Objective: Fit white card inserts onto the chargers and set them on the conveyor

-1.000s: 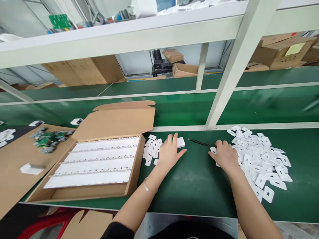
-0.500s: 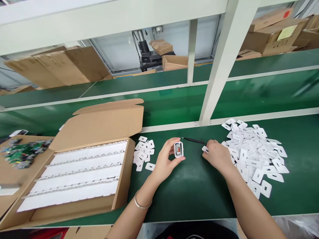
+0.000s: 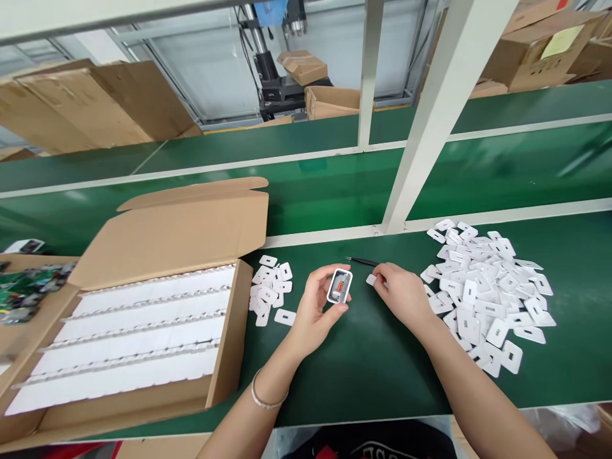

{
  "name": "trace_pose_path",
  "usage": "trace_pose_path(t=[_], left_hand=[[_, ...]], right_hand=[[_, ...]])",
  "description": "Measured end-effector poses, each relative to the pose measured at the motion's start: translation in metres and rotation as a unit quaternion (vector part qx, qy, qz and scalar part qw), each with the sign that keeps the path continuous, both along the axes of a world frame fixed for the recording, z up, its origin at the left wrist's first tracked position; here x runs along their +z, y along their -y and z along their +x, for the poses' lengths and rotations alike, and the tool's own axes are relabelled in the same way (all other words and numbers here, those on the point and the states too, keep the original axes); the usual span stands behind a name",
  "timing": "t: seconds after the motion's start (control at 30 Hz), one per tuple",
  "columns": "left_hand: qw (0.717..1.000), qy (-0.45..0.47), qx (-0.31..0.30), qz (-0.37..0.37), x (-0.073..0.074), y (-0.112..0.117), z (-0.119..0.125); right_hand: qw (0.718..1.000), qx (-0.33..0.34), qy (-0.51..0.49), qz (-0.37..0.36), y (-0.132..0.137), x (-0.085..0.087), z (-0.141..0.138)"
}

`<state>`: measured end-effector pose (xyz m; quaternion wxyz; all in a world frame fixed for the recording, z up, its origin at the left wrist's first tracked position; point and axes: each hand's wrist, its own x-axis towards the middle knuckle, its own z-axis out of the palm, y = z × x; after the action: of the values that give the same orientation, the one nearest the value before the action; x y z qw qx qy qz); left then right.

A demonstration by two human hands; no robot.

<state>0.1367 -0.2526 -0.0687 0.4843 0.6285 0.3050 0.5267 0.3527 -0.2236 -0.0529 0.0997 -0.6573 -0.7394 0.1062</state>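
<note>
My left hand (image 3: 313, 312) is closed around a small white charger housing (image 3: 339, 286), held upright with its open end and an orange port facing me. My right hand (image 3: 404, 294) pinches a small white plastic plate (image 3: 371, 279) between thumb and fingers, just right of the housing. Black tweezers (image 3: 362, 261) lie on the green mat behind both hands. A big heap of white plates (image 3: 488, 290) lies right of my right hand. A smaller cluster of plates (image 3: 268, 290) lies left of my left hand.
An open cardboard box (image 3: 157, 274) with rows of white parts (image 3: 129, 331) stands at the left, lid tilted back. Green circuit boards (image 3: 23, 293) lie on cardboard at the far left. A white frame post (image 3: 425, 127) rises behind the mat. Cartons sit beyond the conveyor (image 3: 335, 191).
My left hand picked the white housing off the mat and turned its open end toward me. My right hand took one plate from the heap and moved left toward the housing.
</note>
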Motion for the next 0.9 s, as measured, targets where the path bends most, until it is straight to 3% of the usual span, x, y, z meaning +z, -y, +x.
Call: trace_pose_path(t=[0.13, 0.27, 0.5, 0.67, 0.8, 0.9], left_hand=[[1.000, -0.018, 0.010, -0.002, 0.000, 0.000, -0.001], [0.999, -0.041, 0.029, -0.015, -0.003, 0.000, -0.005], [0.982, -0.173, 0.069, 0.025, -0.003, -0.001, -0.007], [0.980, -0.173, 0.100, 0.012, -0.007, 0.000, -0.006], [0.976, -0.176, 0.125, 0.026, -0.008, 0.001, -0.008], [0.975, -0.171, 0.134, 0.036, -0.007, 0.001, -0.009]], right_hand=[[0.998, 0.002, -0.030, 0.046, 0.000, -0.005, -0.001], [0.998, 0.029, -0.045, 0.045, 0.002, -0.007, -0.003], [0.993, -0.001, -0.034, 0.110, -0.005, -0.010, 0.000], [0.997, 0.025, -0.024, 0.071, -0.028, -0.026, 0.001], [0.981, -0.013, -0.187, 0.056, -0.022, -0.025, -0.005], [0.908, -0.043, -0.402, 0.109, -0.006, -0.017, -0.010]])
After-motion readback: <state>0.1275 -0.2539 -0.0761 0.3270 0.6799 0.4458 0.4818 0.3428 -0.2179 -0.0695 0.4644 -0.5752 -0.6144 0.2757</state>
